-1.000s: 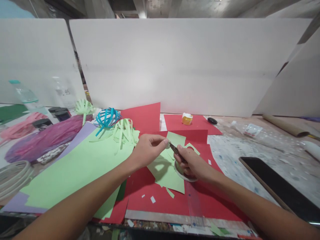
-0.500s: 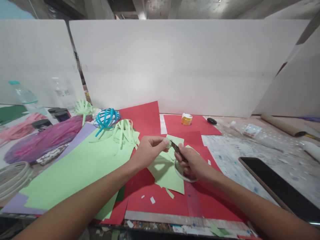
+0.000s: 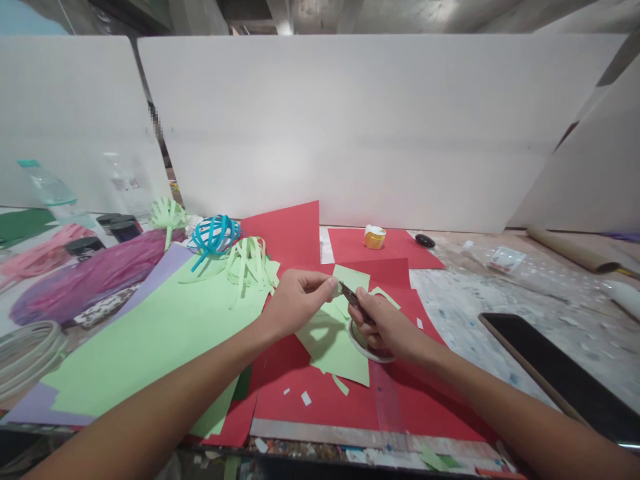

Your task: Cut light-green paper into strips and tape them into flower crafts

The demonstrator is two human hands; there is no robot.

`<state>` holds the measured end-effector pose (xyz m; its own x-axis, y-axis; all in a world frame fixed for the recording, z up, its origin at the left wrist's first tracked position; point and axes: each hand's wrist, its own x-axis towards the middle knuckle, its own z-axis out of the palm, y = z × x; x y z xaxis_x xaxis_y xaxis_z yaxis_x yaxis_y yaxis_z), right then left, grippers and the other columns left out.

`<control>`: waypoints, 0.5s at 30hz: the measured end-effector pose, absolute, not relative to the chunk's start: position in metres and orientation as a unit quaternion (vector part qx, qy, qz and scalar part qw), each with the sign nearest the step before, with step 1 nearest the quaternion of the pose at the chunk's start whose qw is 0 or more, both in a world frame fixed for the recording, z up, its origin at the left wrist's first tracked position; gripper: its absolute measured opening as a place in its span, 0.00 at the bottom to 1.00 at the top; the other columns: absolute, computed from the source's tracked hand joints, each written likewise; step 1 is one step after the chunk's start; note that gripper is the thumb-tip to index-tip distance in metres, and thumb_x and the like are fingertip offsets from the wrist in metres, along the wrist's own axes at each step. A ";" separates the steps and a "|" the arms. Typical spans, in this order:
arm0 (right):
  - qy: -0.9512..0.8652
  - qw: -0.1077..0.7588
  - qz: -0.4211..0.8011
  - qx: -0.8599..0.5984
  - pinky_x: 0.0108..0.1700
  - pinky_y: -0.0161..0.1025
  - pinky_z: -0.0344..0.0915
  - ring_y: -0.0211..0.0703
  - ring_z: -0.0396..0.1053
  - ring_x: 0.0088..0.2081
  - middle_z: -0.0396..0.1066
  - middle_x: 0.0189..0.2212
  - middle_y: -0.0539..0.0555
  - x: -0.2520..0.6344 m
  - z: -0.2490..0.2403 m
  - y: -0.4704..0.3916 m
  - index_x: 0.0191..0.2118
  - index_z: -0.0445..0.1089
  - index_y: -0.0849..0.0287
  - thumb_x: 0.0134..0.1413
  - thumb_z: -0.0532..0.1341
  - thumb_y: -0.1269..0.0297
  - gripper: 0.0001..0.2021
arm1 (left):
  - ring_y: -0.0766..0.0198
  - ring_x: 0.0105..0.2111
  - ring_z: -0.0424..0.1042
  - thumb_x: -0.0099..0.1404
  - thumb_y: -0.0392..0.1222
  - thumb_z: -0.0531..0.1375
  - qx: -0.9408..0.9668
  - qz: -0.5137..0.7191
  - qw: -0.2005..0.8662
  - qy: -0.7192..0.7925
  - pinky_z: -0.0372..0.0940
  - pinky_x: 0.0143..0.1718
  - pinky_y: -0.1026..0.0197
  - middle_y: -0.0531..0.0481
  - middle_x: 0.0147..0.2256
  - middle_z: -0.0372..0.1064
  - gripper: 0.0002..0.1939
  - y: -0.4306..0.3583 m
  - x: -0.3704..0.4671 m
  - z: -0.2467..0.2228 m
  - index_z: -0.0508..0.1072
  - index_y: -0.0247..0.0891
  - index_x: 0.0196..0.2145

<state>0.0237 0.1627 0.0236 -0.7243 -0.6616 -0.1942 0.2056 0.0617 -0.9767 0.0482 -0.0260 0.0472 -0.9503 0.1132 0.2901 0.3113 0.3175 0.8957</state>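
Observation:
Near the middle, my left hand (image 3: 300,300) pinches a small pale green piece of paper (image 3: 339,289) between thumb and fingertips. My right hand (image 3: 383,320) is closed around small dark scissors (image 3: 349,293), whose tips meet the paper piece; the handles are mostly hidden by the fingers. Beneath both hands lie light green paper pieces (image 3: 345,363) on red paper (image 3: 290,420). A white tape ring (image 3: 373,353) rests under my right hand, partly covered by it. Small white scraps (image 3: 306,398) are scattered in front.
To the left are large green sheets (image 3: 165,340), a blue paper-strip ball (image 3: 216,235) and green paper strips (image 3: 249,267). Behind stands a yellow jar (image 3: 375,237) near a white board (image 3: 350,133). A phone (image 3: 555,373) and a clear plastic bottle (image 3: 530,267) lie right.
The scissors' tips and the pinched paper have shifted very slightly; both hands keep nearly the same place and hold. The view has tilted a little.

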 end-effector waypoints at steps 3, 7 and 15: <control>0.655 0.328 -0.658 -0.177 0.15 0.27 0.35 0.28 0.34 0.16 0.40 0.15 0.40 0.024 0.025 0.163 0.24 0.53 0.57 0.61 0.47 0.40 0.25 | 0.62 0.31 0.73 0.64 0.48 0.57 -0.132 -0.567 0.090 -0.808 0.65 0.34 0.63 0.49 0.27 0.75 0.16 -0.026 0.049 0.049 0.77 0.34 0.28; 0.661 0.326 -0.652 -0.178 0.15 0.27 0.35 0.29 0.35 0.16 0.41 0.16 0.40 0.027 0.029 0.162 0.24 0.53 0.57 0.60 0.48 0.40 0.25 | 0.64 0.29 0.72 0.64 0.48 0.57 -0.124 -0.570 0.094 -0.807 0.65 0.33 0.64 0.49 0.26 0.74 0.16 -0.025 0.050 0.051 0.77 0.34 0.27; 0.660 0.319 -0.655 -0.182 0.15 0.28 0.34 0.28 0.36 0.15 0.41 0.15 0.40 0.027 0.026 0.161 0.24 0.53 0.57 0.60 0.47 0.39 0.26 | 0.65 0.29 0.71 0.64 0.47 0.58 -0.130 -0.582 0.090 -0.798 0.65 0.33 0.65 0.49 0.26 0.74 0.15 -0.025 0.050 0.052 0.78 0.34 0.29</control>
<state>0.0273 0.1610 0.0262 -0.7300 -0.6582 -0.1843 0.1787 0.0764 -0.9809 0.0504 -0.0246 0.0525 -0.9504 0.1027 0.2937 0.3110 0.2893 0.9053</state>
